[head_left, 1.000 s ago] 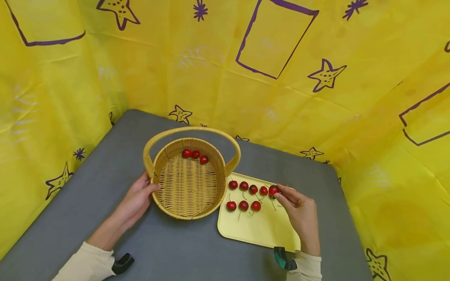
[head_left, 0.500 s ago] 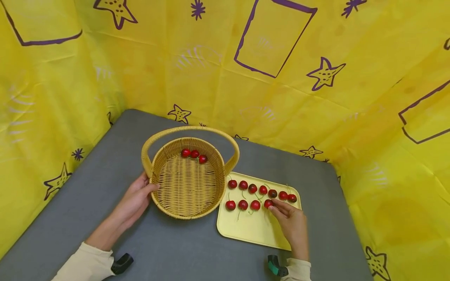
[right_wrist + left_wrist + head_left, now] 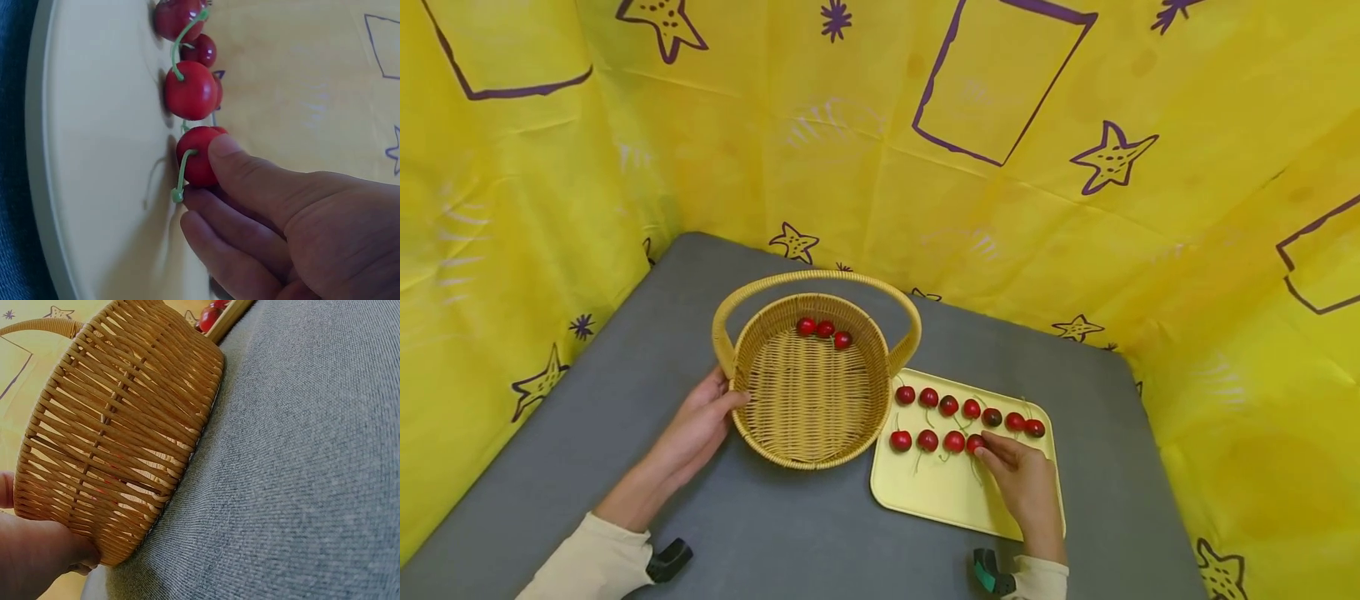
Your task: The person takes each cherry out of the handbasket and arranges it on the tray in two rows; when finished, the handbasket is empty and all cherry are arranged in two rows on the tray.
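My left hand (image 3: 700,421) grips the left side of a round wicker basket (image 3: 808,457), thumb over the rim; the left wrist view shows the basket's woven wall (image 3: 119,419) up close. Three cherries (image 3: 825,328) lie inside against the far wall. To the right, my right hand (image 3: 1024,483) pinches a red cherry (image 3: 197,156) with a green stem between thumb and fingers, over the yellow tray (image 3: 925,500). That cherry is at the right end of the tray's near row, beside another cherry (image 3: 954,442). Whether it touches the tray is hard to tell.
A far row of several cherries (image 3: 948,406) lies along the tray's back edge. The basket's arched handle (image 3: 816,275) stands up over its far side. A grey cloth (image 3: 760,533) covers the table, and a yellow printed curtain (image 3: 850,167) hangs behind.
My right hand has moved from the far row toward me and slightly left, bringing a cherry to the right end of the near row. The left hand keeps its hold on the basket.
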A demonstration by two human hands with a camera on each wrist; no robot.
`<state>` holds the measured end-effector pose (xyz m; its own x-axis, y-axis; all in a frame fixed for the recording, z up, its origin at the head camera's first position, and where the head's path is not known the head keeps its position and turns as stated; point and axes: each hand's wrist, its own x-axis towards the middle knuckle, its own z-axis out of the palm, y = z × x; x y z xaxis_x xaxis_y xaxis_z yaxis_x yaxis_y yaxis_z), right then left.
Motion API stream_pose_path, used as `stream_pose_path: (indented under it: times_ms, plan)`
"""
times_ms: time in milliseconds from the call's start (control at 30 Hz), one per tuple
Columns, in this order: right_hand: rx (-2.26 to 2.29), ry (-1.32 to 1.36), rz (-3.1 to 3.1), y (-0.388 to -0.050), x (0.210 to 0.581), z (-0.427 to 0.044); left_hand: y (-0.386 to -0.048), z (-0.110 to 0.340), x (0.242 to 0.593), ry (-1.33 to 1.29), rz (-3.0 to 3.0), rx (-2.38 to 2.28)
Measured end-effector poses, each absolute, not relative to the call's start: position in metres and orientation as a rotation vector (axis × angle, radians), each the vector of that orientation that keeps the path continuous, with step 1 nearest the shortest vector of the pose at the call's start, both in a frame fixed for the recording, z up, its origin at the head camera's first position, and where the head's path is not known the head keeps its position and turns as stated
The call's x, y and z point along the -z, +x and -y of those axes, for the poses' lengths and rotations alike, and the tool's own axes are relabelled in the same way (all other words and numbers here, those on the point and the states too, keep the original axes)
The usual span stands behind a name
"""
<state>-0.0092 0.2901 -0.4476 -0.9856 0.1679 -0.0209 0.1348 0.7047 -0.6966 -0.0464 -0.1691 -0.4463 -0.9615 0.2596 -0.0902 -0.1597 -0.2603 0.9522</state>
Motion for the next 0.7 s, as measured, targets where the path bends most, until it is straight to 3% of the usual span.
stream_pose_path:
  times_ms: [433, 700]
  plan:
    - [-1.037, -0.198, 2.901, -0.005, 0.442, -0.29, -0.047, 0.168, 0.447, 0.111, -1.715, -2.301]
    - [-1.06, -0.117, 2.725, -0.012, 0.408, -0.283, -0.047, 0.168, 0.446, 0.095, -1.709, -2.307]
